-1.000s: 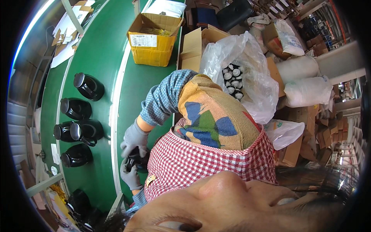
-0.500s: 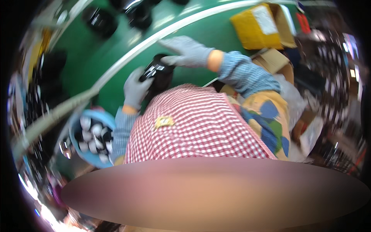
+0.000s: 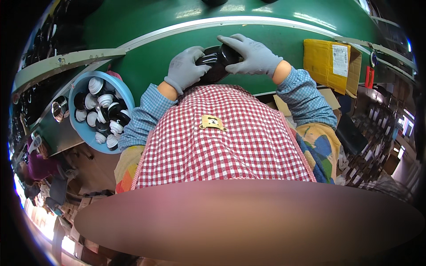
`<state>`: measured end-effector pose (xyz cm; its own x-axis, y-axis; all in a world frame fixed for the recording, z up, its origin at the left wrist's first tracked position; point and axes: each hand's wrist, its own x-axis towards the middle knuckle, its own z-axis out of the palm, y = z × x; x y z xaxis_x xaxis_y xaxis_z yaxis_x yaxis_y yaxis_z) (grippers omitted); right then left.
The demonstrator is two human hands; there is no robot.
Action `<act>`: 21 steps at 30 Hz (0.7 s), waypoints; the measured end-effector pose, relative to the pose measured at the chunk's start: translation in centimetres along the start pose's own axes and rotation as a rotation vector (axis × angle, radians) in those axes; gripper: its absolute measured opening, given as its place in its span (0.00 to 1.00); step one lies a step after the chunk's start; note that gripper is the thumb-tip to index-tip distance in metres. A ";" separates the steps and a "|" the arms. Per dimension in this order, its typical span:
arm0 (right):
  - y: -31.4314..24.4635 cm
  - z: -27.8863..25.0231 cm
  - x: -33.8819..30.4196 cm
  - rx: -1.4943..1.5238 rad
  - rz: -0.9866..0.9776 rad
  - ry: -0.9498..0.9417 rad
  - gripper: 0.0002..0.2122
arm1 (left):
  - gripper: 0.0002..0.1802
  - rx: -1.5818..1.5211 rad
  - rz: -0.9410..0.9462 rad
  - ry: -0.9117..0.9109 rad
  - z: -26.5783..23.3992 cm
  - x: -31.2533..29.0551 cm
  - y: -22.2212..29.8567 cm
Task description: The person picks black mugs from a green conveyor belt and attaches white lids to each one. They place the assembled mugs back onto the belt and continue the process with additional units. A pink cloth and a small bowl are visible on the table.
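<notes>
In front of my apron, near the bench's front edge, is a glossy black vessel [image 3: 212, 74]; its exact kind is hard to make out. Gloved in grey, my left hand [image 3: 183, 68] is closed around its left side. My right hand [image 3: 255, 55], in a matching glove, grips a round black cap-like piece [image 3: 229, 55] between thumb and fingers at the vessel's upper right. The two black parts appear to touch, but whether they are joined I cannot tell. My fingers and the apron hide some of the vessel.
A light blue tub [image 3: 129, 95] full of black-and-white stoppers stands left of me. On the right lies a yellow-wrapped carton [image 3: 318, 64]. A pale rail [image 3: 71, 60] crosses at left, and a metal strip [image 3: 222, 20] runs across the green bench [image 3: 153, 62]. More black pieces stand at the far edge.
My right hand has closed from spread fingers onto the round black piece. The view has swung, so my hands and the vessel appear farther right.
</notes>
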<state>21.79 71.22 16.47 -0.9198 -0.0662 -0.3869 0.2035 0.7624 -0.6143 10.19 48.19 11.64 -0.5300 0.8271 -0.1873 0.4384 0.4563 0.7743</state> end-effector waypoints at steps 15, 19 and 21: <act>-1.0 -0.4 0.7 -0.055 0.021 -0.042 0.37 | 0.19 -0.042 0.100 0.047 0.3 0.1 -0.6; 0.8 -0.5 -0.6 0.020 -0.277 0.052 0.39 | 0.19 -0.070 0.093 0.038 0.4 0.3 -1.1; 0.9 -1.6 -0.9 0.146 -0.243 0.052 0.40 | 0.19 -0.089 0.056 0.020 0.1 0.3 -1.1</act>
<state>22.28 73.04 17.34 -0.9628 -0.1992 -0.1827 0.0179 0.6276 -0.7783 9.63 47.94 10.69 -0.5213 0.8433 -0.1305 0.4020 0.3776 0.8342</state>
